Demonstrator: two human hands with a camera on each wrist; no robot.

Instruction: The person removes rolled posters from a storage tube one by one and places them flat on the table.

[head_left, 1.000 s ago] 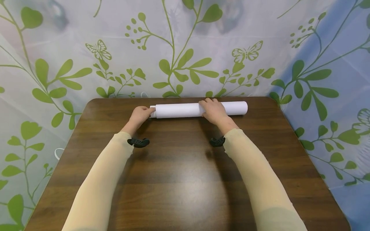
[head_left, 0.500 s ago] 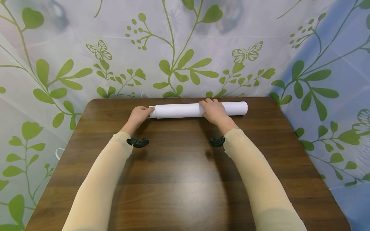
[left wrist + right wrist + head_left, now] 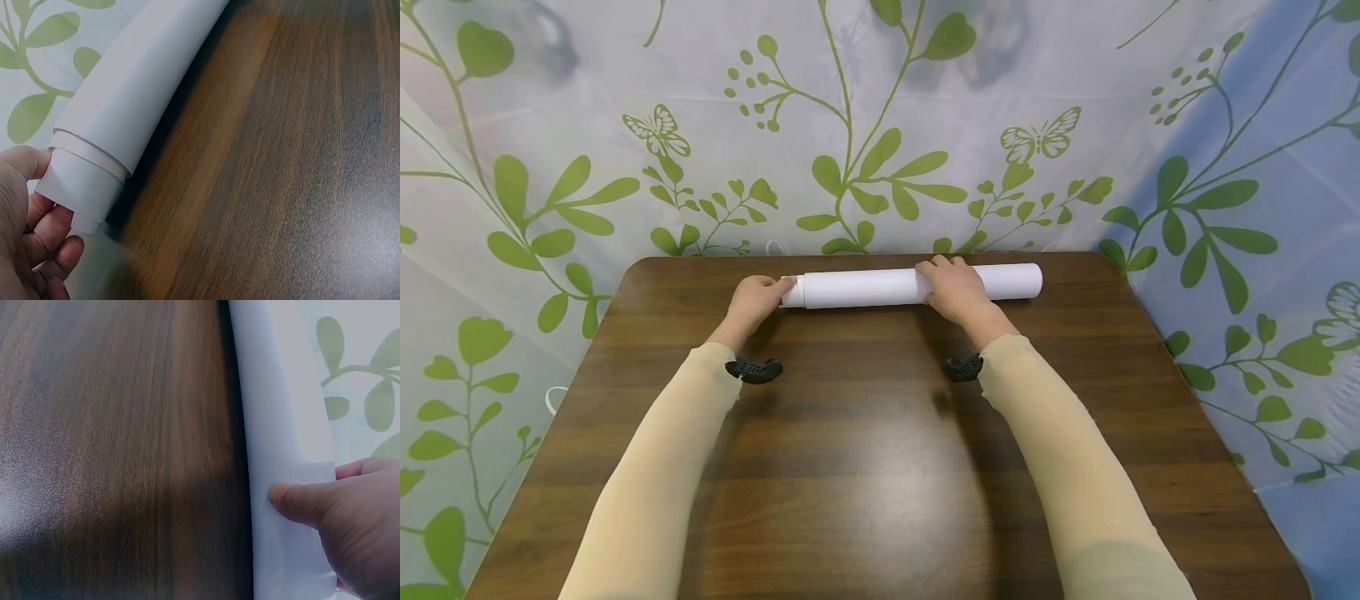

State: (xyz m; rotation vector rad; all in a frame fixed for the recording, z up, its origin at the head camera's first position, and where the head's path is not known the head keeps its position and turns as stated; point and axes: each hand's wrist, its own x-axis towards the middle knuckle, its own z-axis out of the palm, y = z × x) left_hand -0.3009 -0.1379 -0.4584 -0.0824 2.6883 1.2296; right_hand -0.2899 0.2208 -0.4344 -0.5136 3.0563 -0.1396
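Observation:
A long roll of white paper (image 3: 865,287) lies across the far side of the wooden table. From its left end sticks a narrower inner roll (image 3: 81,181), with stepped layers visible in the left wrist view. My left hand (image 3: 751,302) pinches the edge of this inner roll, thumb on the outside and fingertips tucked at the open end. My right hand (image 3: 957,292) grips the outer roll right of its middle. In the right wrist view the thumb (image 3: 294,499) presses on the near side, while the other fingers are mostly hidden behind the roll.
The brown wooden table (image 3: 865,450) has rounded back corners. Right behind its back edge hangs a white curtain-like sheet (image 3: 715,100) with green leaves and butterflies. Black bands (image 3: 758,371) sit at both wrists.
My left hand has shifted slightly left, and more of the inner roll now protrudes from the outer one. The right hand and the outer roll have stayed practically in place.

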